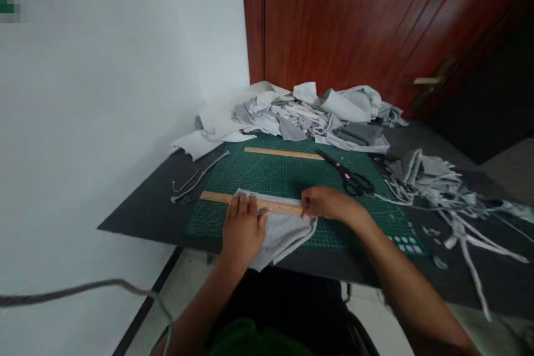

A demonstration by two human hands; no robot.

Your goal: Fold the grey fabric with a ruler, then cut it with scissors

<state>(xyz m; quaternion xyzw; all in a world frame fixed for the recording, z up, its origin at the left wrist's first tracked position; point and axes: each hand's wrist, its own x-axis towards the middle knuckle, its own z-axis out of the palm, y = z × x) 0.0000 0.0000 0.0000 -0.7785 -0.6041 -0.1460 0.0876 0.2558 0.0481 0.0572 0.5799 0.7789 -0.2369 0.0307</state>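
A light grey piece of fabric (280, 233) lies folded at the front of the green cutting mat (275, 175), its lower corner hanging past the table edge. Across its upper part runs a wooden ruler (277, 207). My left hand (244, 225) rests on the ruler and fabric, fingers stretched out and pressing down. At the ruler's right end my right hand (323, 202) is closed, fingertips pinched together against the fabric's edge. What those fingers hold, if anything, is hidden. Black-handled scissors (348, 175) lie on the mat beyond my right hand.
A second wooden ruler (283, 153) lies farther back. Fabric scraps (300, 114) are heaped along the back, with more scraps and strips (429, 178) at the right. Thin strips (200, 178) lie at the left. A white wall (125, 94) and reddish wooden door (334, 22) border the table.
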